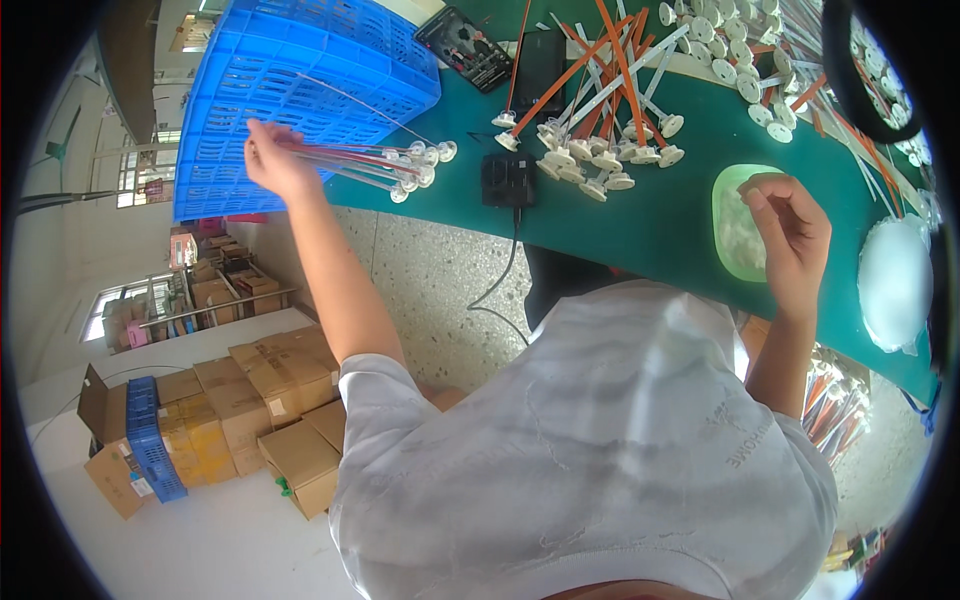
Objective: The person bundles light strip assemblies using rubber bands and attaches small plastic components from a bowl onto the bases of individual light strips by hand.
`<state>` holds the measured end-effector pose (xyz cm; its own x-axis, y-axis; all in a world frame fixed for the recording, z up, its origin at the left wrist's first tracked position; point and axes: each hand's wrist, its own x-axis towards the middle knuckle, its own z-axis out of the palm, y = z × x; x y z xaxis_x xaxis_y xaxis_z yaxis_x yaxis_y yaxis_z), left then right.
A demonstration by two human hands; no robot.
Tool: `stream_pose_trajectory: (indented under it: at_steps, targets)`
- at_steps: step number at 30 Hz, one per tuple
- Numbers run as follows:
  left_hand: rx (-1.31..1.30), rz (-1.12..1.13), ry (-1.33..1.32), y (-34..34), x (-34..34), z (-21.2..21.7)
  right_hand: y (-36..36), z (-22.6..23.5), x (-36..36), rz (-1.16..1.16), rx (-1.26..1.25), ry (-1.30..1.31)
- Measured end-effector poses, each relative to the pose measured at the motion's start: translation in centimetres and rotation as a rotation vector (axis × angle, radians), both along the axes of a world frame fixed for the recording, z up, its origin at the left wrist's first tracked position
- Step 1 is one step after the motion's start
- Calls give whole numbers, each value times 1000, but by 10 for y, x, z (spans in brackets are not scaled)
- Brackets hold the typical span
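My left hand (278,165) is closed around a bunch of thin strips (345,160), reddish and pale, with white round ends (415,170) pointing right. It is raised in front of a blue plastic crate (300,40). One strip leans out from the bunch across the crate's side. My right hand (795,235) is over the right part of a light green shallow tray (722,235). Its thumb and fingertips are drawn together; whatever may be between them is too small to make out. Small white pieces (742,235) lie in the tray.
A heap of orange and white strips with round ends (600,150) lies on the green table (640,215), with a larger pile (740,45) behind. Nearby are a black corded device (508,180) and a dark printed packet (463,48). A white plastic bag (893,285) is at right.
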<state>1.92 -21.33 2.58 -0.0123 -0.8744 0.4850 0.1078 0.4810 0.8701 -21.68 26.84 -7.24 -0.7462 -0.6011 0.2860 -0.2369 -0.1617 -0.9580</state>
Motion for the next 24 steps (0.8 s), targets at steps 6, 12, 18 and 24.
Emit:
stream_pose_trajectory:
  at_steps: [6, 12, 18, 24]
  targets:
    - [-206, 23, -169, 18, -38, -31, -3, -2, 3, 19, 7, -11]
    - [-271, -58, -293, 4, -54, -56, 5, -9, 2, -23, 15, -6]
    - [-239, 138, -510, -18, -74, -70, 13, -15, 1, -50, 26, -69]
    - [-84, 100, -210, -59, -60, -76, 16, -19, 4, -52, 56, -43]
